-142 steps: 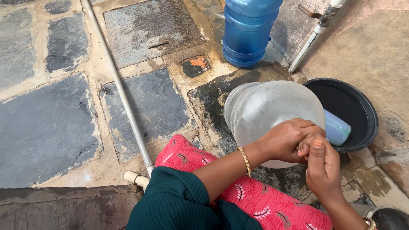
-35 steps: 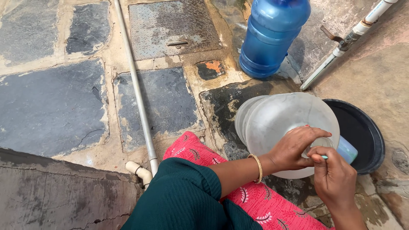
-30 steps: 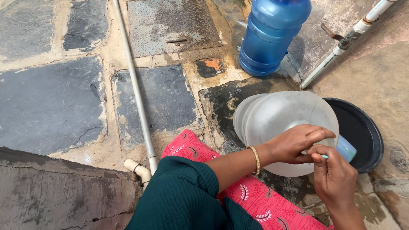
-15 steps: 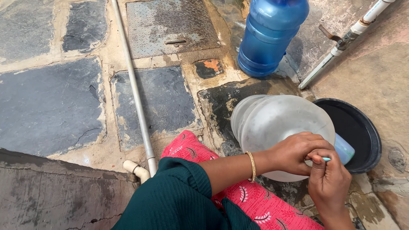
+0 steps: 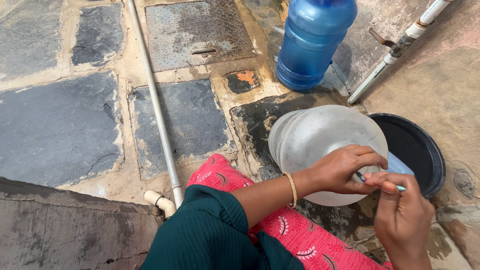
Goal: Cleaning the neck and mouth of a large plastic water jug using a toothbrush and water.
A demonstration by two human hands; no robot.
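Observation:
A large clear plastic water jug [image 5: 320,140] lies tilted on the wet stone floor, with its light-blue cap end [image 5: 401,165] over a black basin [image 5: 427,150]. My left hand [image 5: 345,170], a gold bangle on the wrist, grips the jug near its neck. My right hand [image 5: 402,215] is just beside it. Its fingertips pinch a thin teal strip [image 5: 399,187] at the cap. The neck itself is hidden behind my hands.
A full blue water jug [image 5: 315,40] stands upright at the back. A white pipe with a tap [image 5: 395,50] slants at the right, and a long grey pipe [image 5: 155,105] runs across the stone slabs. There is a metal hatch cover [image 5: 200,30] and my pink patterned lap [image 5: 300,235].
Both hands have stayed at the jug's neck throughout. My right hand has shifted slightly right and still pinches the strip. The view has drifted a little.

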